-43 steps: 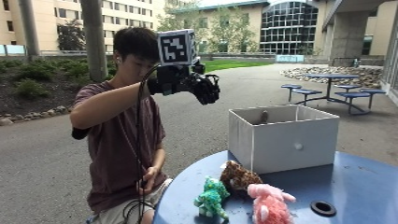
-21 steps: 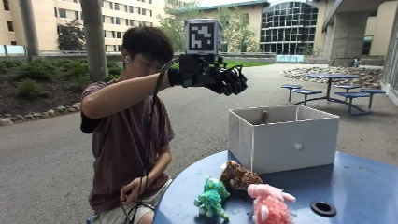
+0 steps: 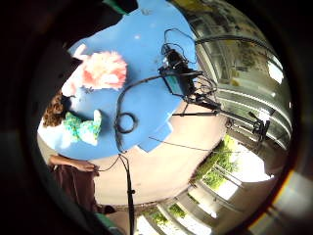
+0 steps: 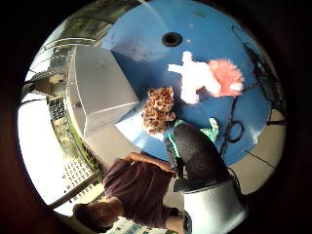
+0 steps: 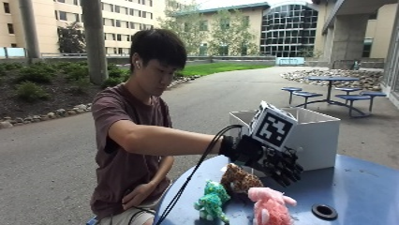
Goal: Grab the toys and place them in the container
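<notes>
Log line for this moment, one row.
right hand: open, above toys | leopard toy, green toy, pink toy: on table | container: no toys visible

The outside view looks across the blue desk from near its far rim, facing the seated person. Both palm views look down on that desk from above it, sharing its blue top.

Round blue table bears a white open box, leopard-print plush toy, green plush toy, and pink plush toy.
</notes>
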Motion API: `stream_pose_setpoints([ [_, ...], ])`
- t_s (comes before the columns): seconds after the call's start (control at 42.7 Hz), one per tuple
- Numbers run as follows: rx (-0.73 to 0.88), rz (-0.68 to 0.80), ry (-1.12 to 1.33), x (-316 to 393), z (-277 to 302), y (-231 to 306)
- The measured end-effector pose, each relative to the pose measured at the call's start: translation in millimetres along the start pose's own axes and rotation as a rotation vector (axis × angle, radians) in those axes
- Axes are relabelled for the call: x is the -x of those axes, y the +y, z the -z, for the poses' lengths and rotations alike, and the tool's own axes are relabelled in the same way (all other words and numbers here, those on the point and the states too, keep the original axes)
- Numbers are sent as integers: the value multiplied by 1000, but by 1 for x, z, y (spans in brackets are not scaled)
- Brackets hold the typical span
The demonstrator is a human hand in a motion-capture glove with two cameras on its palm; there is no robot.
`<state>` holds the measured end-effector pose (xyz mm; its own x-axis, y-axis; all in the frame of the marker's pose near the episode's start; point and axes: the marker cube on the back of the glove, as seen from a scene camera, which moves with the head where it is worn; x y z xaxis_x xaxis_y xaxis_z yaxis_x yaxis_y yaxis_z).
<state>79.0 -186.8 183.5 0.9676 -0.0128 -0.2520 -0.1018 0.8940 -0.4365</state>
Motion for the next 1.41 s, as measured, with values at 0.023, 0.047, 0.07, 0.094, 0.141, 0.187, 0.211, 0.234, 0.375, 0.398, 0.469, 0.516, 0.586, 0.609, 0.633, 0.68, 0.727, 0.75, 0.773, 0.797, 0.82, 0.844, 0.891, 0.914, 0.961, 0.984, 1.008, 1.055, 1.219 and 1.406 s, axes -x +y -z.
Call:
stream_pose_setpoints([
  [0.023, 26, 2, -19, 2, -11, -10],
  [0.047, 54, 8, -33, 3, -22, -20],
  [0.07, 82, 16, -40, 3, -33, -28],
  [0.094, 109, 25, -43, 3, -44, -36],
  [0.141, 159, 41, -42, 0, -66, -51],
  [0.187, 191, 49, -45, 0, -86, -63],
  [0.211, 194, 52, -53, 0, -94, -69],
  [0.234, 184, 56, -65, 0, -101, -74],
  [0.375, 1, 60, -126, 2, -115, -89],
  [0.398, -27, 59, -132, 3, -116, -90],
  [0.469, -109, 56, -160, 5, -120, -93],
  [0.516, -143, 57, -179, 6, -122, -94],
  [0.586, -177, 51, -205, 7, -124, -94],
  [0.609, -185, 46, -215, 9, -125, -94],
  [0.633, -191, 40, -227, 10, -126, -94],
  [0.68, -205, 28, -256, 13, -126, -91],
  [0.727, -218, 21, -285, 15, -125, -87],
  [0.75, -222, 21, -295, 14, -124, -84],
  [0.773, -224, 21, -302, 14, -121, -81],
  [0.797, -224, 21, -307, 13, -118, -77],
  [0.82, -226, 18, -312, 13, -114, -74],
  [0.844, -228, 13, -317, 13, -108, -70],
  [0.891, -236, 3, -324, 13, -95, -61],
  [0.914, -243, 0, -324, 13, -87, -55],
  [0.961, -263, -3, -317, 13, -67, -42],
  [0.984, -276, -3, -311, 13, -57, -35],
  [1.008, -288, -2, -304, 13, -46, -28],
  [1.055, -311, 0, -288, 14, -22, -11],
  [1.219, -380, -10, -245, 21, 57, 44],
  [1.406, -498, -12, -80, 52, 157, 110],
])
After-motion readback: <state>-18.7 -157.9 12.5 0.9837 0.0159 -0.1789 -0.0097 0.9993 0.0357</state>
